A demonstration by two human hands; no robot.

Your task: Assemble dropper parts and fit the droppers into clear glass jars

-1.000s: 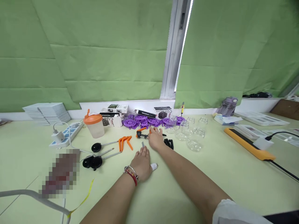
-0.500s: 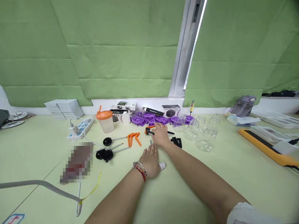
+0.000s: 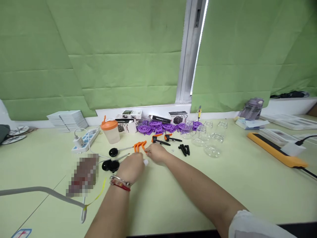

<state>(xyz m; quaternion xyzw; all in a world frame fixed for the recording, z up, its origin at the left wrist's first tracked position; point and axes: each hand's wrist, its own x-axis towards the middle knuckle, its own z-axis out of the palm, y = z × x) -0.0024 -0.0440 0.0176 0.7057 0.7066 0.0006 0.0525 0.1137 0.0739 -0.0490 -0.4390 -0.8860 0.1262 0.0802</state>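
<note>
Right hand (image 3: 157, 153) is nearer, fingertips at rightmost orange angled bracket (image 3: 143, 146), long leg running away-left; left hand (image 3: 131, 167) nearby, can't tell either grip's closure.

Creased green sheets (image 3: 119, 49) hang behind the desk (image 3: 267, 195), parted by a pale window frame (image 3: 184, 66). On the left, a white plug (image 3: 78, 142) sits in a power strip (image 3: 92, 137) beside an orange-lidded cup (image 3: 112, 135); a white stack (image 3: 68, 121) lies behind. At the right stand a greyish bottle (image 3: 252, 109) and, nearer, an orange-and-black power bar (image 3: 274, 150), lying flat.
</note>
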